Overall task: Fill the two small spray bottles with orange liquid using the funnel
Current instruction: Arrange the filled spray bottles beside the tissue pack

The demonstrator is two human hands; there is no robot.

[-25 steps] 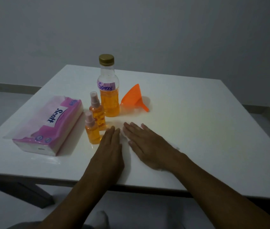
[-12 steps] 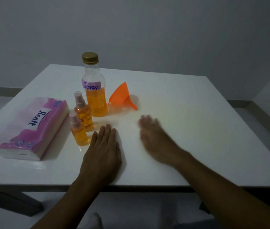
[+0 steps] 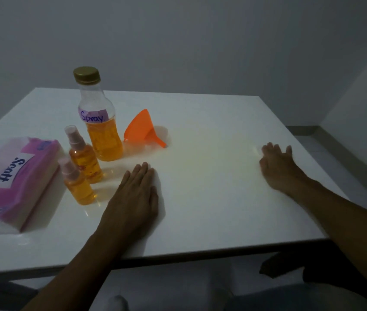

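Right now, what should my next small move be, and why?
Probably move the left hand to the nearer small spray bottle and twist off its top: it and the farther spray bottle are both capped, the funnel lies unused on its side, and that hand is empty and closest.

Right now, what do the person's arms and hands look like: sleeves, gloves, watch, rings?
No gloves on the left hand or right hand. The left forearm and right forearm are bare to the frame edge: no sleeve, watch or band shows. No ring seen on the left fingers; the right hand is blurred, so I can't tell there.
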